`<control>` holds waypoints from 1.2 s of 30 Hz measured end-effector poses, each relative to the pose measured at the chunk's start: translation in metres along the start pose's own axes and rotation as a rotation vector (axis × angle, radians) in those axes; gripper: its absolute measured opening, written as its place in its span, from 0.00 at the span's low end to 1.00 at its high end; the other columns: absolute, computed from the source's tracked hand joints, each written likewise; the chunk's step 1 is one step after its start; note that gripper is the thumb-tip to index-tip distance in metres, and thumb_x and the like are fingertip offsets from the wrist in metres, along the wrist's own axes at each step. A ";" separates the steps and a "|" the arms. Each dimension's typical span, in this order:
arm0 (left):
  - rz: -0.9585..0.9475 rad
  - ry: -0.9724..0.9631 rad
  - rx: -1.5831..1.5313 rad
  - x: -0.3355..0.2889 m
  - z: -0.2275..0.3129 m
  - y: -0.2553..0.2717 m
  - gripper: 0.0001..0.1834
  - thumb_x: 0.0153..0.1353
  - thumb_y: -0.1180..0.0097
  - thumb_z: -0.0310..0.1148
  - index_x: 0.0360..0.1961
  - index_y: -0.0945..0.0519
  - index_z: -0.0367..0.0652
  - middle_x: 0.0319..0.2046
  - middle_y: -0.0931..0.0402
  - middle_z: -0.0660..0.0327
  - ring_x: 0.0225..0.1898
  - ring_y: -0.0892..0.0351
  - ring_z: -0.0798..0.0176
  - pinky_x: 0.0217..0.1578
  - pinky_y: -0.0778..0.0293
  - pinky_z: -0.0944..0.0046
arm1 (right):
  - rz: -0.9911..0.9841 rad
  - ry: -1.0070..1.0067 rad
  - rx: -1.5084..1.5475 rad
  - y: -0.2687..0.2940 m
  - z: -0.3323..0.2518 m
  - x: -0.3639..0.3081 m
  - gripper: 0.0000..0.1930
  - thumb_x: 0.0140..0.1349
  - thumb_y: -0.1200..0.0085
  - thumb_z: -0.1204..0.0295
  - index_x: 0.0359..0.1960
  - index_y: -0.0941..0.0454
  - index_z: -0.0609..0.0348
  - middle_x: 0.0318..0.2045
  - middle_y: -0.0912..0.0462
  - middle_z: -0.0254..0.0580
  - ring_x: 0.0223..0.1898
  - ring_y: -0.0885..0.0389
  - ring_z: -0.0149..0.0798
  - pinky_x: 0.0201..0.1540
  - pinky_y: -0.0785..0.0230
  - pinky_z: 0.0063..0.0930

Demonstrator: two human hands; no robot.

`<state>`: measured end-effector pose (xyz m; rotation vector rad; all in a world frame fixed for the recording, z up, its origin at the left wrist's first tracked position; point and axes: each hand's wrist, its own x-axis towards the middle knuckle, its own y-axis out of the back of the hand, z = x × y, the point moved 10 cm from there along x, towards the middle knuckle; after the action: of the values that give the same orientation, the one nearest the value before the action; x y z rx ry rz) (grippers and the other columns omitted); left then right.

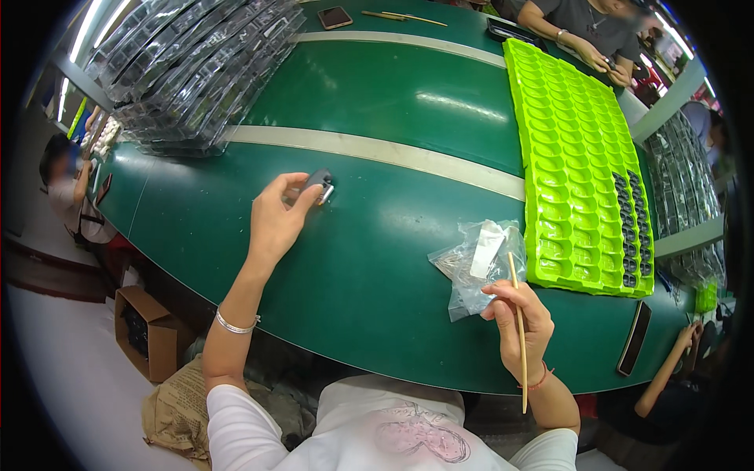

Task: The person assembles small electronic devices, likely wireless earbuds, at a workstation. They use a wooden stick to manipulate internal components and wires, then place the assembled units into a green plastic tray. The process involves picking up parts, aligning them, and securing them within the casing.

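Note:
Between the thumb and fingers of my left hand (281,213) is a small dark grey plastic part (318,179) with a shiny metal pin on its side, held just over the green table (377,259). My right hand (522,320) grips a thin wooden stick (520,337) like a pen, its tip pointing up and away from me. Just beyond that hand lies a clear plastic bag (469,294) with a white label (488,250). Thin pin-like pieces (453,259) show in the bag's left part.
A bright green tray (565,149) of many pockets stands at right, several black parts (628,228) in its right columns. Stacked clear plastic trays (196,78) rise at far left. Phones (335,17) and sticks (404,17) lie on the table. Other people work at the far side and both ends.

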<state>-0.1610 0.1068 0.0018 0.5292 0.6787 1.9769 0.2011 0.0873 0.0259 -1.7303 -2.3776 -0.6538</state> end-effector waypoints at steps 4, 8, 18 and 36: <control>0.315 -0.490 0.259 -0.011 0.035 0.020 0.15 0.60 0.39 0.34 0.45 0.21 0.36 0.35 0.20 0.59 0.33 0.23 0.65 0.31 0.29 0.71 | 0.016 0.017 0.034 0.000 -0.002 0.002 0.09 0.59 0.49 0.86 0.41 0.22 0.65 0.35 0.19 0.46 0.25 0.21 0.31 0.30 0.29 0.21; 0.094 -0.678 0.115 -0.053 0.088 -0.008 0.14 0.57 0.36 0.36 0.24 0.26 0.38 0.19 0.28 0.60 0.18 0.33 0.58 0.19 0.36 0.64 | 0.036 0.056 0.022 0.003 0.001 0.001 0.10 0.58 0.47 0.86 0.41 0.21 0.64 0.34 0.19 0.45 0.24 0.22 0.33 0.30 0.29 0.22; -0.578 -1.967 -0.049 -0.280 0.195 -0.126 0.26 0.60 0.43 0.39 0.09 0.39 0.47 0.10 0.45 0.70 0.13 0.43 0.69 0.17 0.44 0.69 | 0.103 0.098 0.047 0.014 0.002 0.002 0.07 0.60 0.45 0.81 0.40 0.22 0.62 0.30 0.21 0.42 0.22 0.24 0.33 0.26 0.31 0.23; -0.990 -1.377 -0.274 -0.245 0.201 -0.207 0.17 0.55 0.37 0.39 0.18 0.30 0.46 0.15 0.34 0.63 0.18 0.29 0.61 0.18 0.33 0.62 | 0.363 0.387 -0.959 0.152 -0.017 -0.020 0.08 0.53 0.38 0.77 0.35 0.23 0.61 0.27 0.20 0.44 0.28 0.22 0.47 0.31 0.29 0.35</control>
<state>0.2075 0.0216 -0.0031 0.9536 -0.2293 0.4700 0.3470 0.1012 0.0747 -1.9609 -1.4768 -2.0360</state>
